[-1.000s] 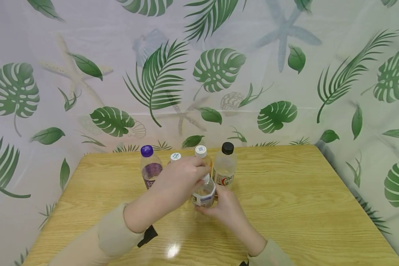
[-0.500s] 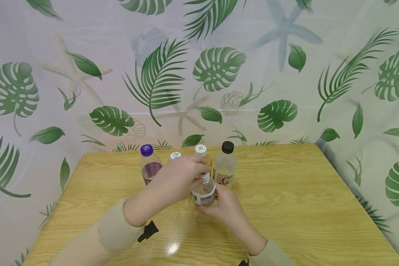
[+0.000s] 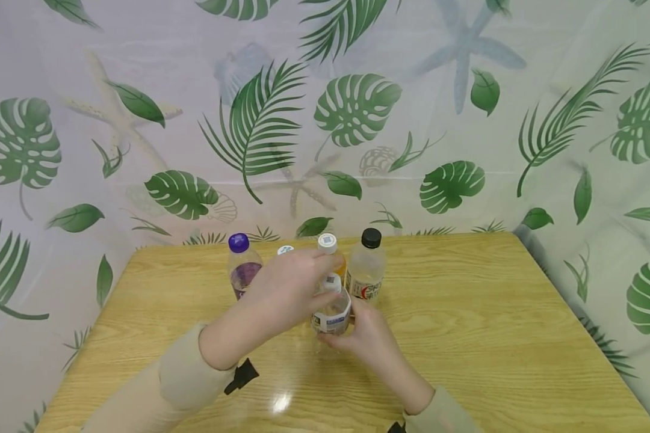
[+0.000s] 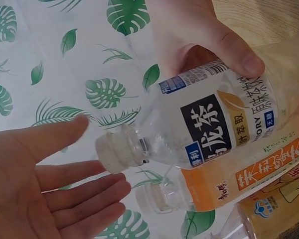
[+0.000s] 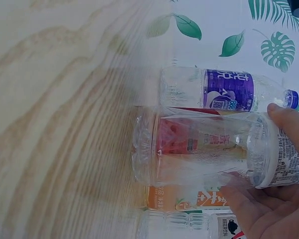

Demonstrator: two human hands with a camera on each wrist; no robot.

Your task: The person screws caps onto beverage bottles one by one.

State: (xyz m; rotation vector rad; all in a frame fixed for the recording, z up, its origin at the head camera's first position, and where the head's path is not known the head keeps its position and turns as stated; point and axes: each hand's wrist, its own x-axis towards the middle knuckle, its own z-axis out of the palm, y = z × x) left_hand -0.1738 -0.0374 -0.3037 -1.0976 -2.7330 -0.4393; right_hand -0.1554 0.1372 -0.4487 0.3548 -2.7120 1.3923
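A clear plastic bottle (image 3: 331, 316) with a white, black and gold label stands in front of several other bottles. My right hand (image 3: 369, 337) grips it around the label, thumb on one side and fingers on the other, as the right wrist view also shows. The bottle's white cap (image 4: 111, 152) sits on its neck. Beside the cap is my left hand (image 4: 50, 184), with thumb and fingers spread apart and relaxed, an index fingertip close to or touching the cap. From the head view, the left hand partly covers the bottles behind.
Behind stand a purple-capped bottle (image 3: 245, 270) at left, a black-capped bottle (image 3: 366, 267) at right, and an orange-labelled bottle (image 4: 209, 191) with a white cap. Another white-capped bottle (image 3: 285, 249) is mostly hidden by the left hand. The wooden table (image 3: 493, 313) meets a leaf-patterned cloth (image 3: 390, 198).
My left fingers have spread and lifted off the white cap, which now shows from above. The right hand keeps its grip on the bottle.
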